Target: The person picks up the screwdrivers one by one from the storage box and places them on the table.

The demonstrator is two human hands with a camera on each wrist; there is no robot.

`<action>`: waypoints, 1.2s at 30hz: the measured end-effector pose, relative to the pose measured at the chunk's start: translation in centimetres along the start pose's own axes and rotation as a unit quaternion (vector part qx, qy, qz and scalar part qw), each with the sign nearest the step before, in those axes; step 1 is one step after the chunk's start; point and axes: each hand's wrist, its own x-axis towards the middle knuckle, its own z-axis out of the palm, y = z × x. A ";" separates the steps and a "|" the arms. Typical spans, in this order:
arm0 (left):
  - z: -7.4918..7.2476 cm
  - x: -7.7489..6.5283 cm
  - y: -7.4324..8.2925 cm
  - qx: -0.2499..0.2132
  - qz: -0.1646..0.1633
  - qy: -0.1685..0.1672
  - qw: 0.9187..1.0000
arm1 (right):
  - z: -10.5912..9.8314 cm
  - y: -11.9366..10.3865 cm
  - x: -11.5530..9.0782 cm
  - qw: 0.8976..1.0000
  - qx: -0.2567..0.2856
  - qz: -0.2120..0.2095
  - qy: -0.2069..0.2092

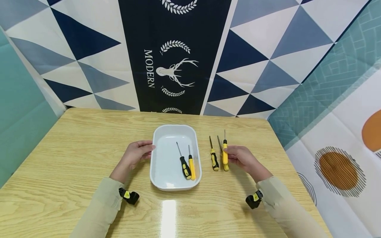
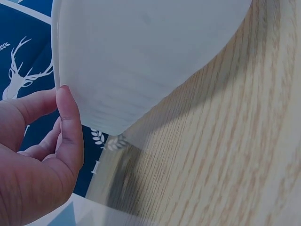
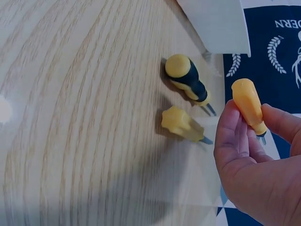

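My left hand (image 1: 137,152) pinches the left rim of a white plastic tray (image 1: 157,132) between thumb and fingers. Inside the tray lie a black-and-yellow screwdriver (image 1: 185,168) and a yellow-handled screwdriver (image 1: 191,167), side by side at the right. To the right of the tray, my right hand (image 1: 242,158) holds another yellow screwdriver (image 3: 248,103) by its handle, thumb against fingers, shaft pointing away. Under it on the table lies a yellow screwdriver (image 3: 183,125), partly hidden in the head view. A black-and-yellow screwdriver (image 1: 214,159) lies between that one and the tray.
The wooden table (image 1: 89,148) extends to both sides and in front of the tray. Behind it hangs a patterned cloth (image 1: 98,43) with triangles and a deer print. A small black camera (image 1: 131,196) sits on the left cuff, another (image 1: 254,199) on the right.
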 end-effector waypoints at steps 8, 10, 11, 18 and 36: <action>-0.1 -0.1 -0.1 0.001 0.003 -0.003 1.000 | -0.7 0.5 0.1 1.000 0.001 0.004 0.001; -0.1 -0.1 -0.1 0.001 0.005 -0.003 1.000 | -0.8 0.6 0.2 1.000 -0.002 0.004 0.001; -0.1 -0.1 -0.1 0.001 0.005 -0.003 1.000 | -0.9 0.7 0.2 1.000 -0.003 0.003 0.002; 0.0 0.0 -0.1 -0.001 0.006 -0.003 1.000 | -1.4 1.1 0.2 1.000 -0.002 0.004 0.002; -0.1 0.0 -0.4 -0.001 0.012 -0.007 1.000 | -1.8 1.4 0.2 1.000 -0.004 0.005 0.000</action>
